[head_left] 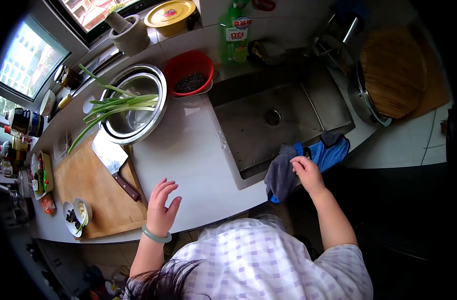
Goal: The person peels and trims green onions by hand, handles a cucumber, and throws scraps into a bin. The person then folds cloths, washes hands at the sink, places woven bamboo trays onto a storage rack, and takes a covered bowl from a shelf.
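Note:
My left hand (161,207) is open, its fingers spread above the white counter (193,170), and it holds nothing. Just left of it a cleaver (111,159) with a brown handle lies on the wooden cutting board (83,175). My right hand (307,173) is at the sink's front edge, its fingers closed on a grey cloth (281,174). A blue cloth (330,154) with a dark edge is draped beside it on the rim.
Scallions (123,104) lie across nested metal bowls (161,107). A red basin (174,65) holds dark pieces. Behind the steel sink (268,145) stands a green bottle (233,35). Small white dishes (90,210) sit on the board's near-left corner. A pot (361,97) stands right of the sink.

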Tool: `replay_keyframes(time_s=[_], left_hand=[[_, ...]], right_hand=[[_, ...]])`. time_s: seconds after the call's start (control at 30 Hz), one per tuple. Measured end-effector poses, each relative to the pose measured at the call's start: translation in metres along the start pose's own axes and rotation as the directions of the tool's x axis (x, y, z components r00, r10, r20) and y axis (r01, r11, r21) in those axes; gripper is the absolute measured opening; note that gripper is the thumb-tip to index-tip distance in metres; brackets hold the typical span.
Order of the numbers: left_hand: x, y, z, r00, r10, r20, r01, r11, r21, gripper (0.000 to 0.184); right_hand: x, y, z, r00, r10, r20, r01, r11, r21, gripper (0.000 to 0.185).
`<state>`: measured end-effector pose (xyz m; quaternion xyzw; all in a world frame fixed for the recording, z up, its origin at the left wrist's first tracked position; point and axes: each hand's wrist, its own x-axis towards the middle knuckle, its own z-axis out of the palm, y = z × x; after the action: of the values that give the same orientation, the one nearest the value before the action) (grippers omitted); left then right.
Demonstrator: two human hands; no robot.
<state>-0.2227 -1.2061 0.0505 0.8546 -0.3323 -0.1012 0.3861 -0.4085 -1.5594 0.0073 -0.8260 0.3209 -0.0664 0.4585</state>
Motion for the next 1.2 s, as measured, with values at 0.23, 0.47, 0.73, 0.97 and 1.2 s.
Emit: replay_keyframes(time_s=[0.23,0.47,0.73,0.97,1.2], left_hand=[[0.052,0.131,0.179,0.897,0.049,0.44,0.062,0.97,-0.236,0.018],[0.059,0.142,0.249,0.876,-0.022,0.482,-0.044,0.991,0.125,0.028],[0.058,0.132,0.159,0.807,-0.295,0.512,0.457,-0.237,-0.857,0.024],[0.003,0.066,0.131,0.849,-0.367,0.38,0.245,-0.363,-0.899,0.044],[-0.097,-0.019,0.076,0.347,-0.869,-0.352,0.258,0.45,-0.855,0.024]], right_hand=[[0.037,0.103,-0.111,0.995,0.024,-0.095,-0.03,0.997,-0.065,0.013],[0.029,0.104,-0.104,0.967,-0.1,0.233,0.091,0.995,0.051,0.016],[0.02,0.068,-0.055,0.776,0.128,0.617,-0.48,0.755,0.447,0.045],[0.017,0.007,0.038,0.693,0.109,0.712,-0.528,0.75,0.399,0.048],[0.011,-0.008,0.082,0.772,-0.112,0.626,-0.022,0.979,0.202,0.025]])
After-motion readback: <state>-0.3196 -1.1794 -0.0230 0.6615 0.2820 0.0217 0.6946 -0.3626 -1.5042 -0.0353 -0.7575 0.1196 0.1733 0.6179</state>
